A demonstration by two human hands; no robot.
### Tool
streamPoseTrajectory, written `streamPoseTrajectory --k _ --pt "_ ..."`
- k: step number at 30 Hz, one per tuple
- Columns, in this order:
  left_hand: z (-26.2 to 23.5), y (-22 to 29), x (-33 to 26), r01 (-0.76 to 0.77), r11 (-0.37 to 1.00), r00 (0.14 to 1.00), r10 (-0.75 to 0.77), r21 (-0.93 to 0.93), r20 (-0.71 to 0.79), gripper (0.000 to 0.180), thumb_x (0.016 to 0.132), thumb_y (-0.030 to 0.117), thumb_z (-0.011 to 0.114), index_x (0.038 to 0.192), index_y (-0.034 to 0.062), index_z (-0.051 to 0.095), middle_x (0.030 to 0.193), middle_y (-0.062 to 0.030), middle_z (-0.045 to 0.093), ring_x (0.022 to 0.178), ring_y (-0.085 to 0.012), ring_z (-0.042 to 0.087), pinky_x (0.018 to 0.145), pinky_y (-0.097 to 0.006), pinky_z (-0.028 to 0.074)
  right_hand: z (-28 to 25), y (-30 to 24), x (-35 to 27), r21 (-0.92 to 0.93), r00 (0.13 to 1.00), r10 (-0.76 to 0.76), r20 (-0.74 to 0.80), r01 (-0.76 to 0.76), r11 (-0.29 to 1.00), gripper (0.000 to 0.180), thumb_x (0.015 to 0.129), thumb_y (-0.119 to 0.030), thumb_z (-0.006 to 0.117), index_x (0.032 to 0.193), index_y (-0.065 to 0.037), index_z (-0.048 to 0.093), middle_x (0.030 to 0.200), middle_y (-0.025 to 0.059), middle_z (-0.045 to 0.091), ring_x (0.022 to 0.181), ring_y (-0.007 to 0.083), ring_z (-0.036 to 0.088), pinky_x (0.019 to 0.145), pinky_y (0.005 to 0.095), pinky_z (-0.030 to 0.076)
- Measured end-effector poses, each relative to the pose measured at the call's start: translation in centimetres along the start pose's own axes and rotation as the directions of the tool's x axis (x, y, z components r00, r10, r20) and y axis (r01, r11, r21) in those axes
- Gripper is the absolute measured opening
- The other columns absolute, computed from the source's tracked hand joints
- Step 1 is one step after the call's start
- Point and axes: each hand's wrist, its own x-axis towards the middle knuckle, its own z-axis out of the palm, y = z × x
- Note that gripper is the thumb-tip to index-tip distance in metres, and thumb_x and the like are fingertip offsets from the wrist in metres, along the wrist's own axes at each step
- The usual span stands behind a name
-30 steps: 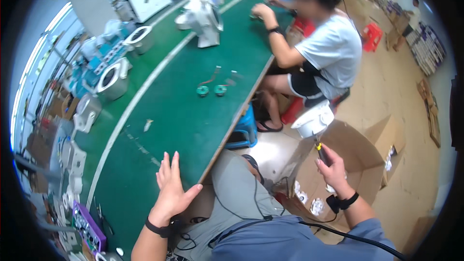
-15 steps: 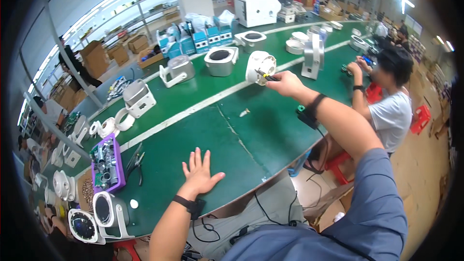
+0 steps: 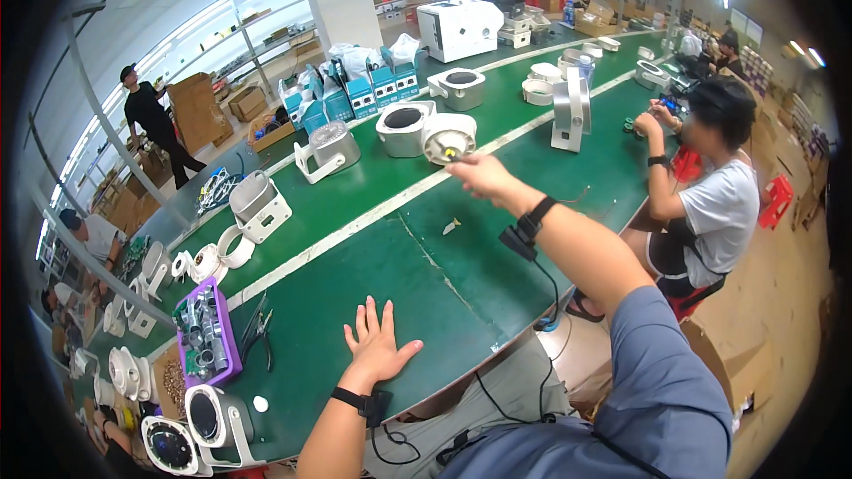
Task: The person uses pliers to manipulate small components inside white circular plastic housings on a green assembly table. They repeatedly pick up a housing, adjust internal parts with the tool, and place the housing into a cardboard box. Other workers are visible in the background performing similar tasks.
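Observation:
My left hand (image 3: 377, 343) lies flat, fingers spread, on the green work table (image 3: 355, 302) near its front edge, holding nothing. My right arm reaches far forward over the table. My right hand (image 3: 479, 176) grips a white round housing part (image 3: 449, 137) with a small yellow piece at its lower edge. The part is at the white stripe, right beside a white bowl-shaped housing (image 3: 404, 127) that stands on the table. Both wrists wear black bands with cables.
A co-worker (image 3: 710, 195) sits at the table's right side. A purple tray of metal parts (image 3: 209, 330), pliers (image 3: 258, 330) and white housings (image 3: 213, 417) lie to my left. An upright white stand (image 3: 568, 111), blue boxes (image 3: 355, 93) and a small scrap (image 3: 451, 227) lie farther out.
My view swung from a cardboard box at my right up to the table. My right hand carried the white part from the box out across the table to the bowl-shaped housing. My left hand stayed flat.

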Motion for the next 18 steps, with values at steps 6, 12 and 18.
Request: streamPoseTrajectory --k 6,12,18 --pt "-0.2 -0.1 0.2 -0.015 1.0 1.0 0.015 0.025 0.002 0.11 0.087 0.068 0.063 0.164 0.008 0.013 0.17 -0.0252 -0.004 0.157 -0.0433 -0.003 0.119 -0.069 0.002 2.3 2.3 -2.2 0.301 0.967 0.128 0.219 -0.192 0.934 0.041 0.092 -0.037 0.075 0.111 -0.003 0.064 0.087 0.0012 0.057 0.066 0.0105 0.054 0.049 0.0258 0.039" --pt "-0.4 0.0 0.1 -0.007 0.999 1.0 0.007 0.036 0.01 0.109 0.087 0.069 0.062 0.164 0.0084 0.014 0.17 -0.025 -0.003 0.157 -0.0429 -0.002 0.119 -0.069 0.003 3.8 3.2 1.9 0.187 0.92 0.204 0.334 -0.277 0.943 0.034 0.092 -0.036 0.075 0.098 -0.005 0.061 0.078 0.0027 0.056 0.06 0.011 0.053 0.047 0.0262 0.038" --pt "-0.5 0.2 0.4 0.003 0.999 1.0 -0.004 0.055 0.015 0.111 0.086 0.069 0.064 0.165 0.0099 0.012 0.17 -0.024 -0.005 0.158 -0.0423 -0.003 0.12 -0.068 0.003 6.0 2.1 3.0 0.447 0.896 0.272 0.352 -0.416 0.792 0.028 0.096 -0.035 0.07 0.091 -0.009 0.059 0.074 0.0029 0.058 0.059 0.0116 0.054 0.045 0.0243 0.04"
